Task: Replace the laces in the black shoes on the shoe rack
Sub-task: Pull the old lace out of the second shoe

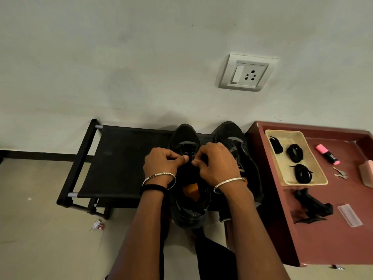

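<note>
Two black shoes stand on the black shoe rack [121,158]. The left shoe [185,138] is right under my hands; the right shoe [232,136] stands beside it. My left hand [163,163] and my right hand [216,164] are both curled over the left shoe's tongue, each pinching a black lace [188,152] near the eyelets. The lace between my fingers is mostly hidden. An orange insole shows inside the left shoe. On the red table lies a cream tray [282,136] holding three coiled black laces [295,152].
The red table [323,239] abuts the rack on the right, with a pink highlighter [328,154], keys [341,173], a black folded holder [312,205] and a clear plastic sleeve [350,215]. A wall socket [248,73] is above. A wrapper [97,225] lies on the floor.
</note>
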